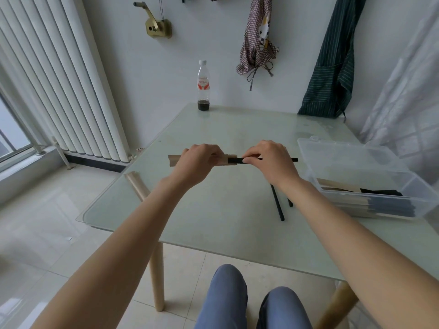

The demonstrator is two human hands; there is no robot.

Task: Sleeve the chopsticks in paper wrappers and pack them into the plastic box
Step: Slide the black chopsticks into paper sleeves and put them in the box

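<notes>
My left hand (199,160) grips a tan paper wrapper (230,160) held level above the glass table. My right hand (266,157) pinches black chopsticks (235,160) whose left end is inside the wrapper's open mouth; their right end (293,160) sticks out past my fingers. Two loose black chopsticks (278,205) lie on the table under my right wrist, partly hidden by it. A clear plastic box (370,184) stands open at the right, holding several sleeved chopsticks (380,206) stacked along its near wall.
A plastic bottle (203,86) with a little dark liquid stands at the table's far edge. The glass table (213,222) rests on pale wooden legs. A radiator (59,86) lines the left wall; aprons hang on the back wall. My knees sit below the near edge.
</notes>
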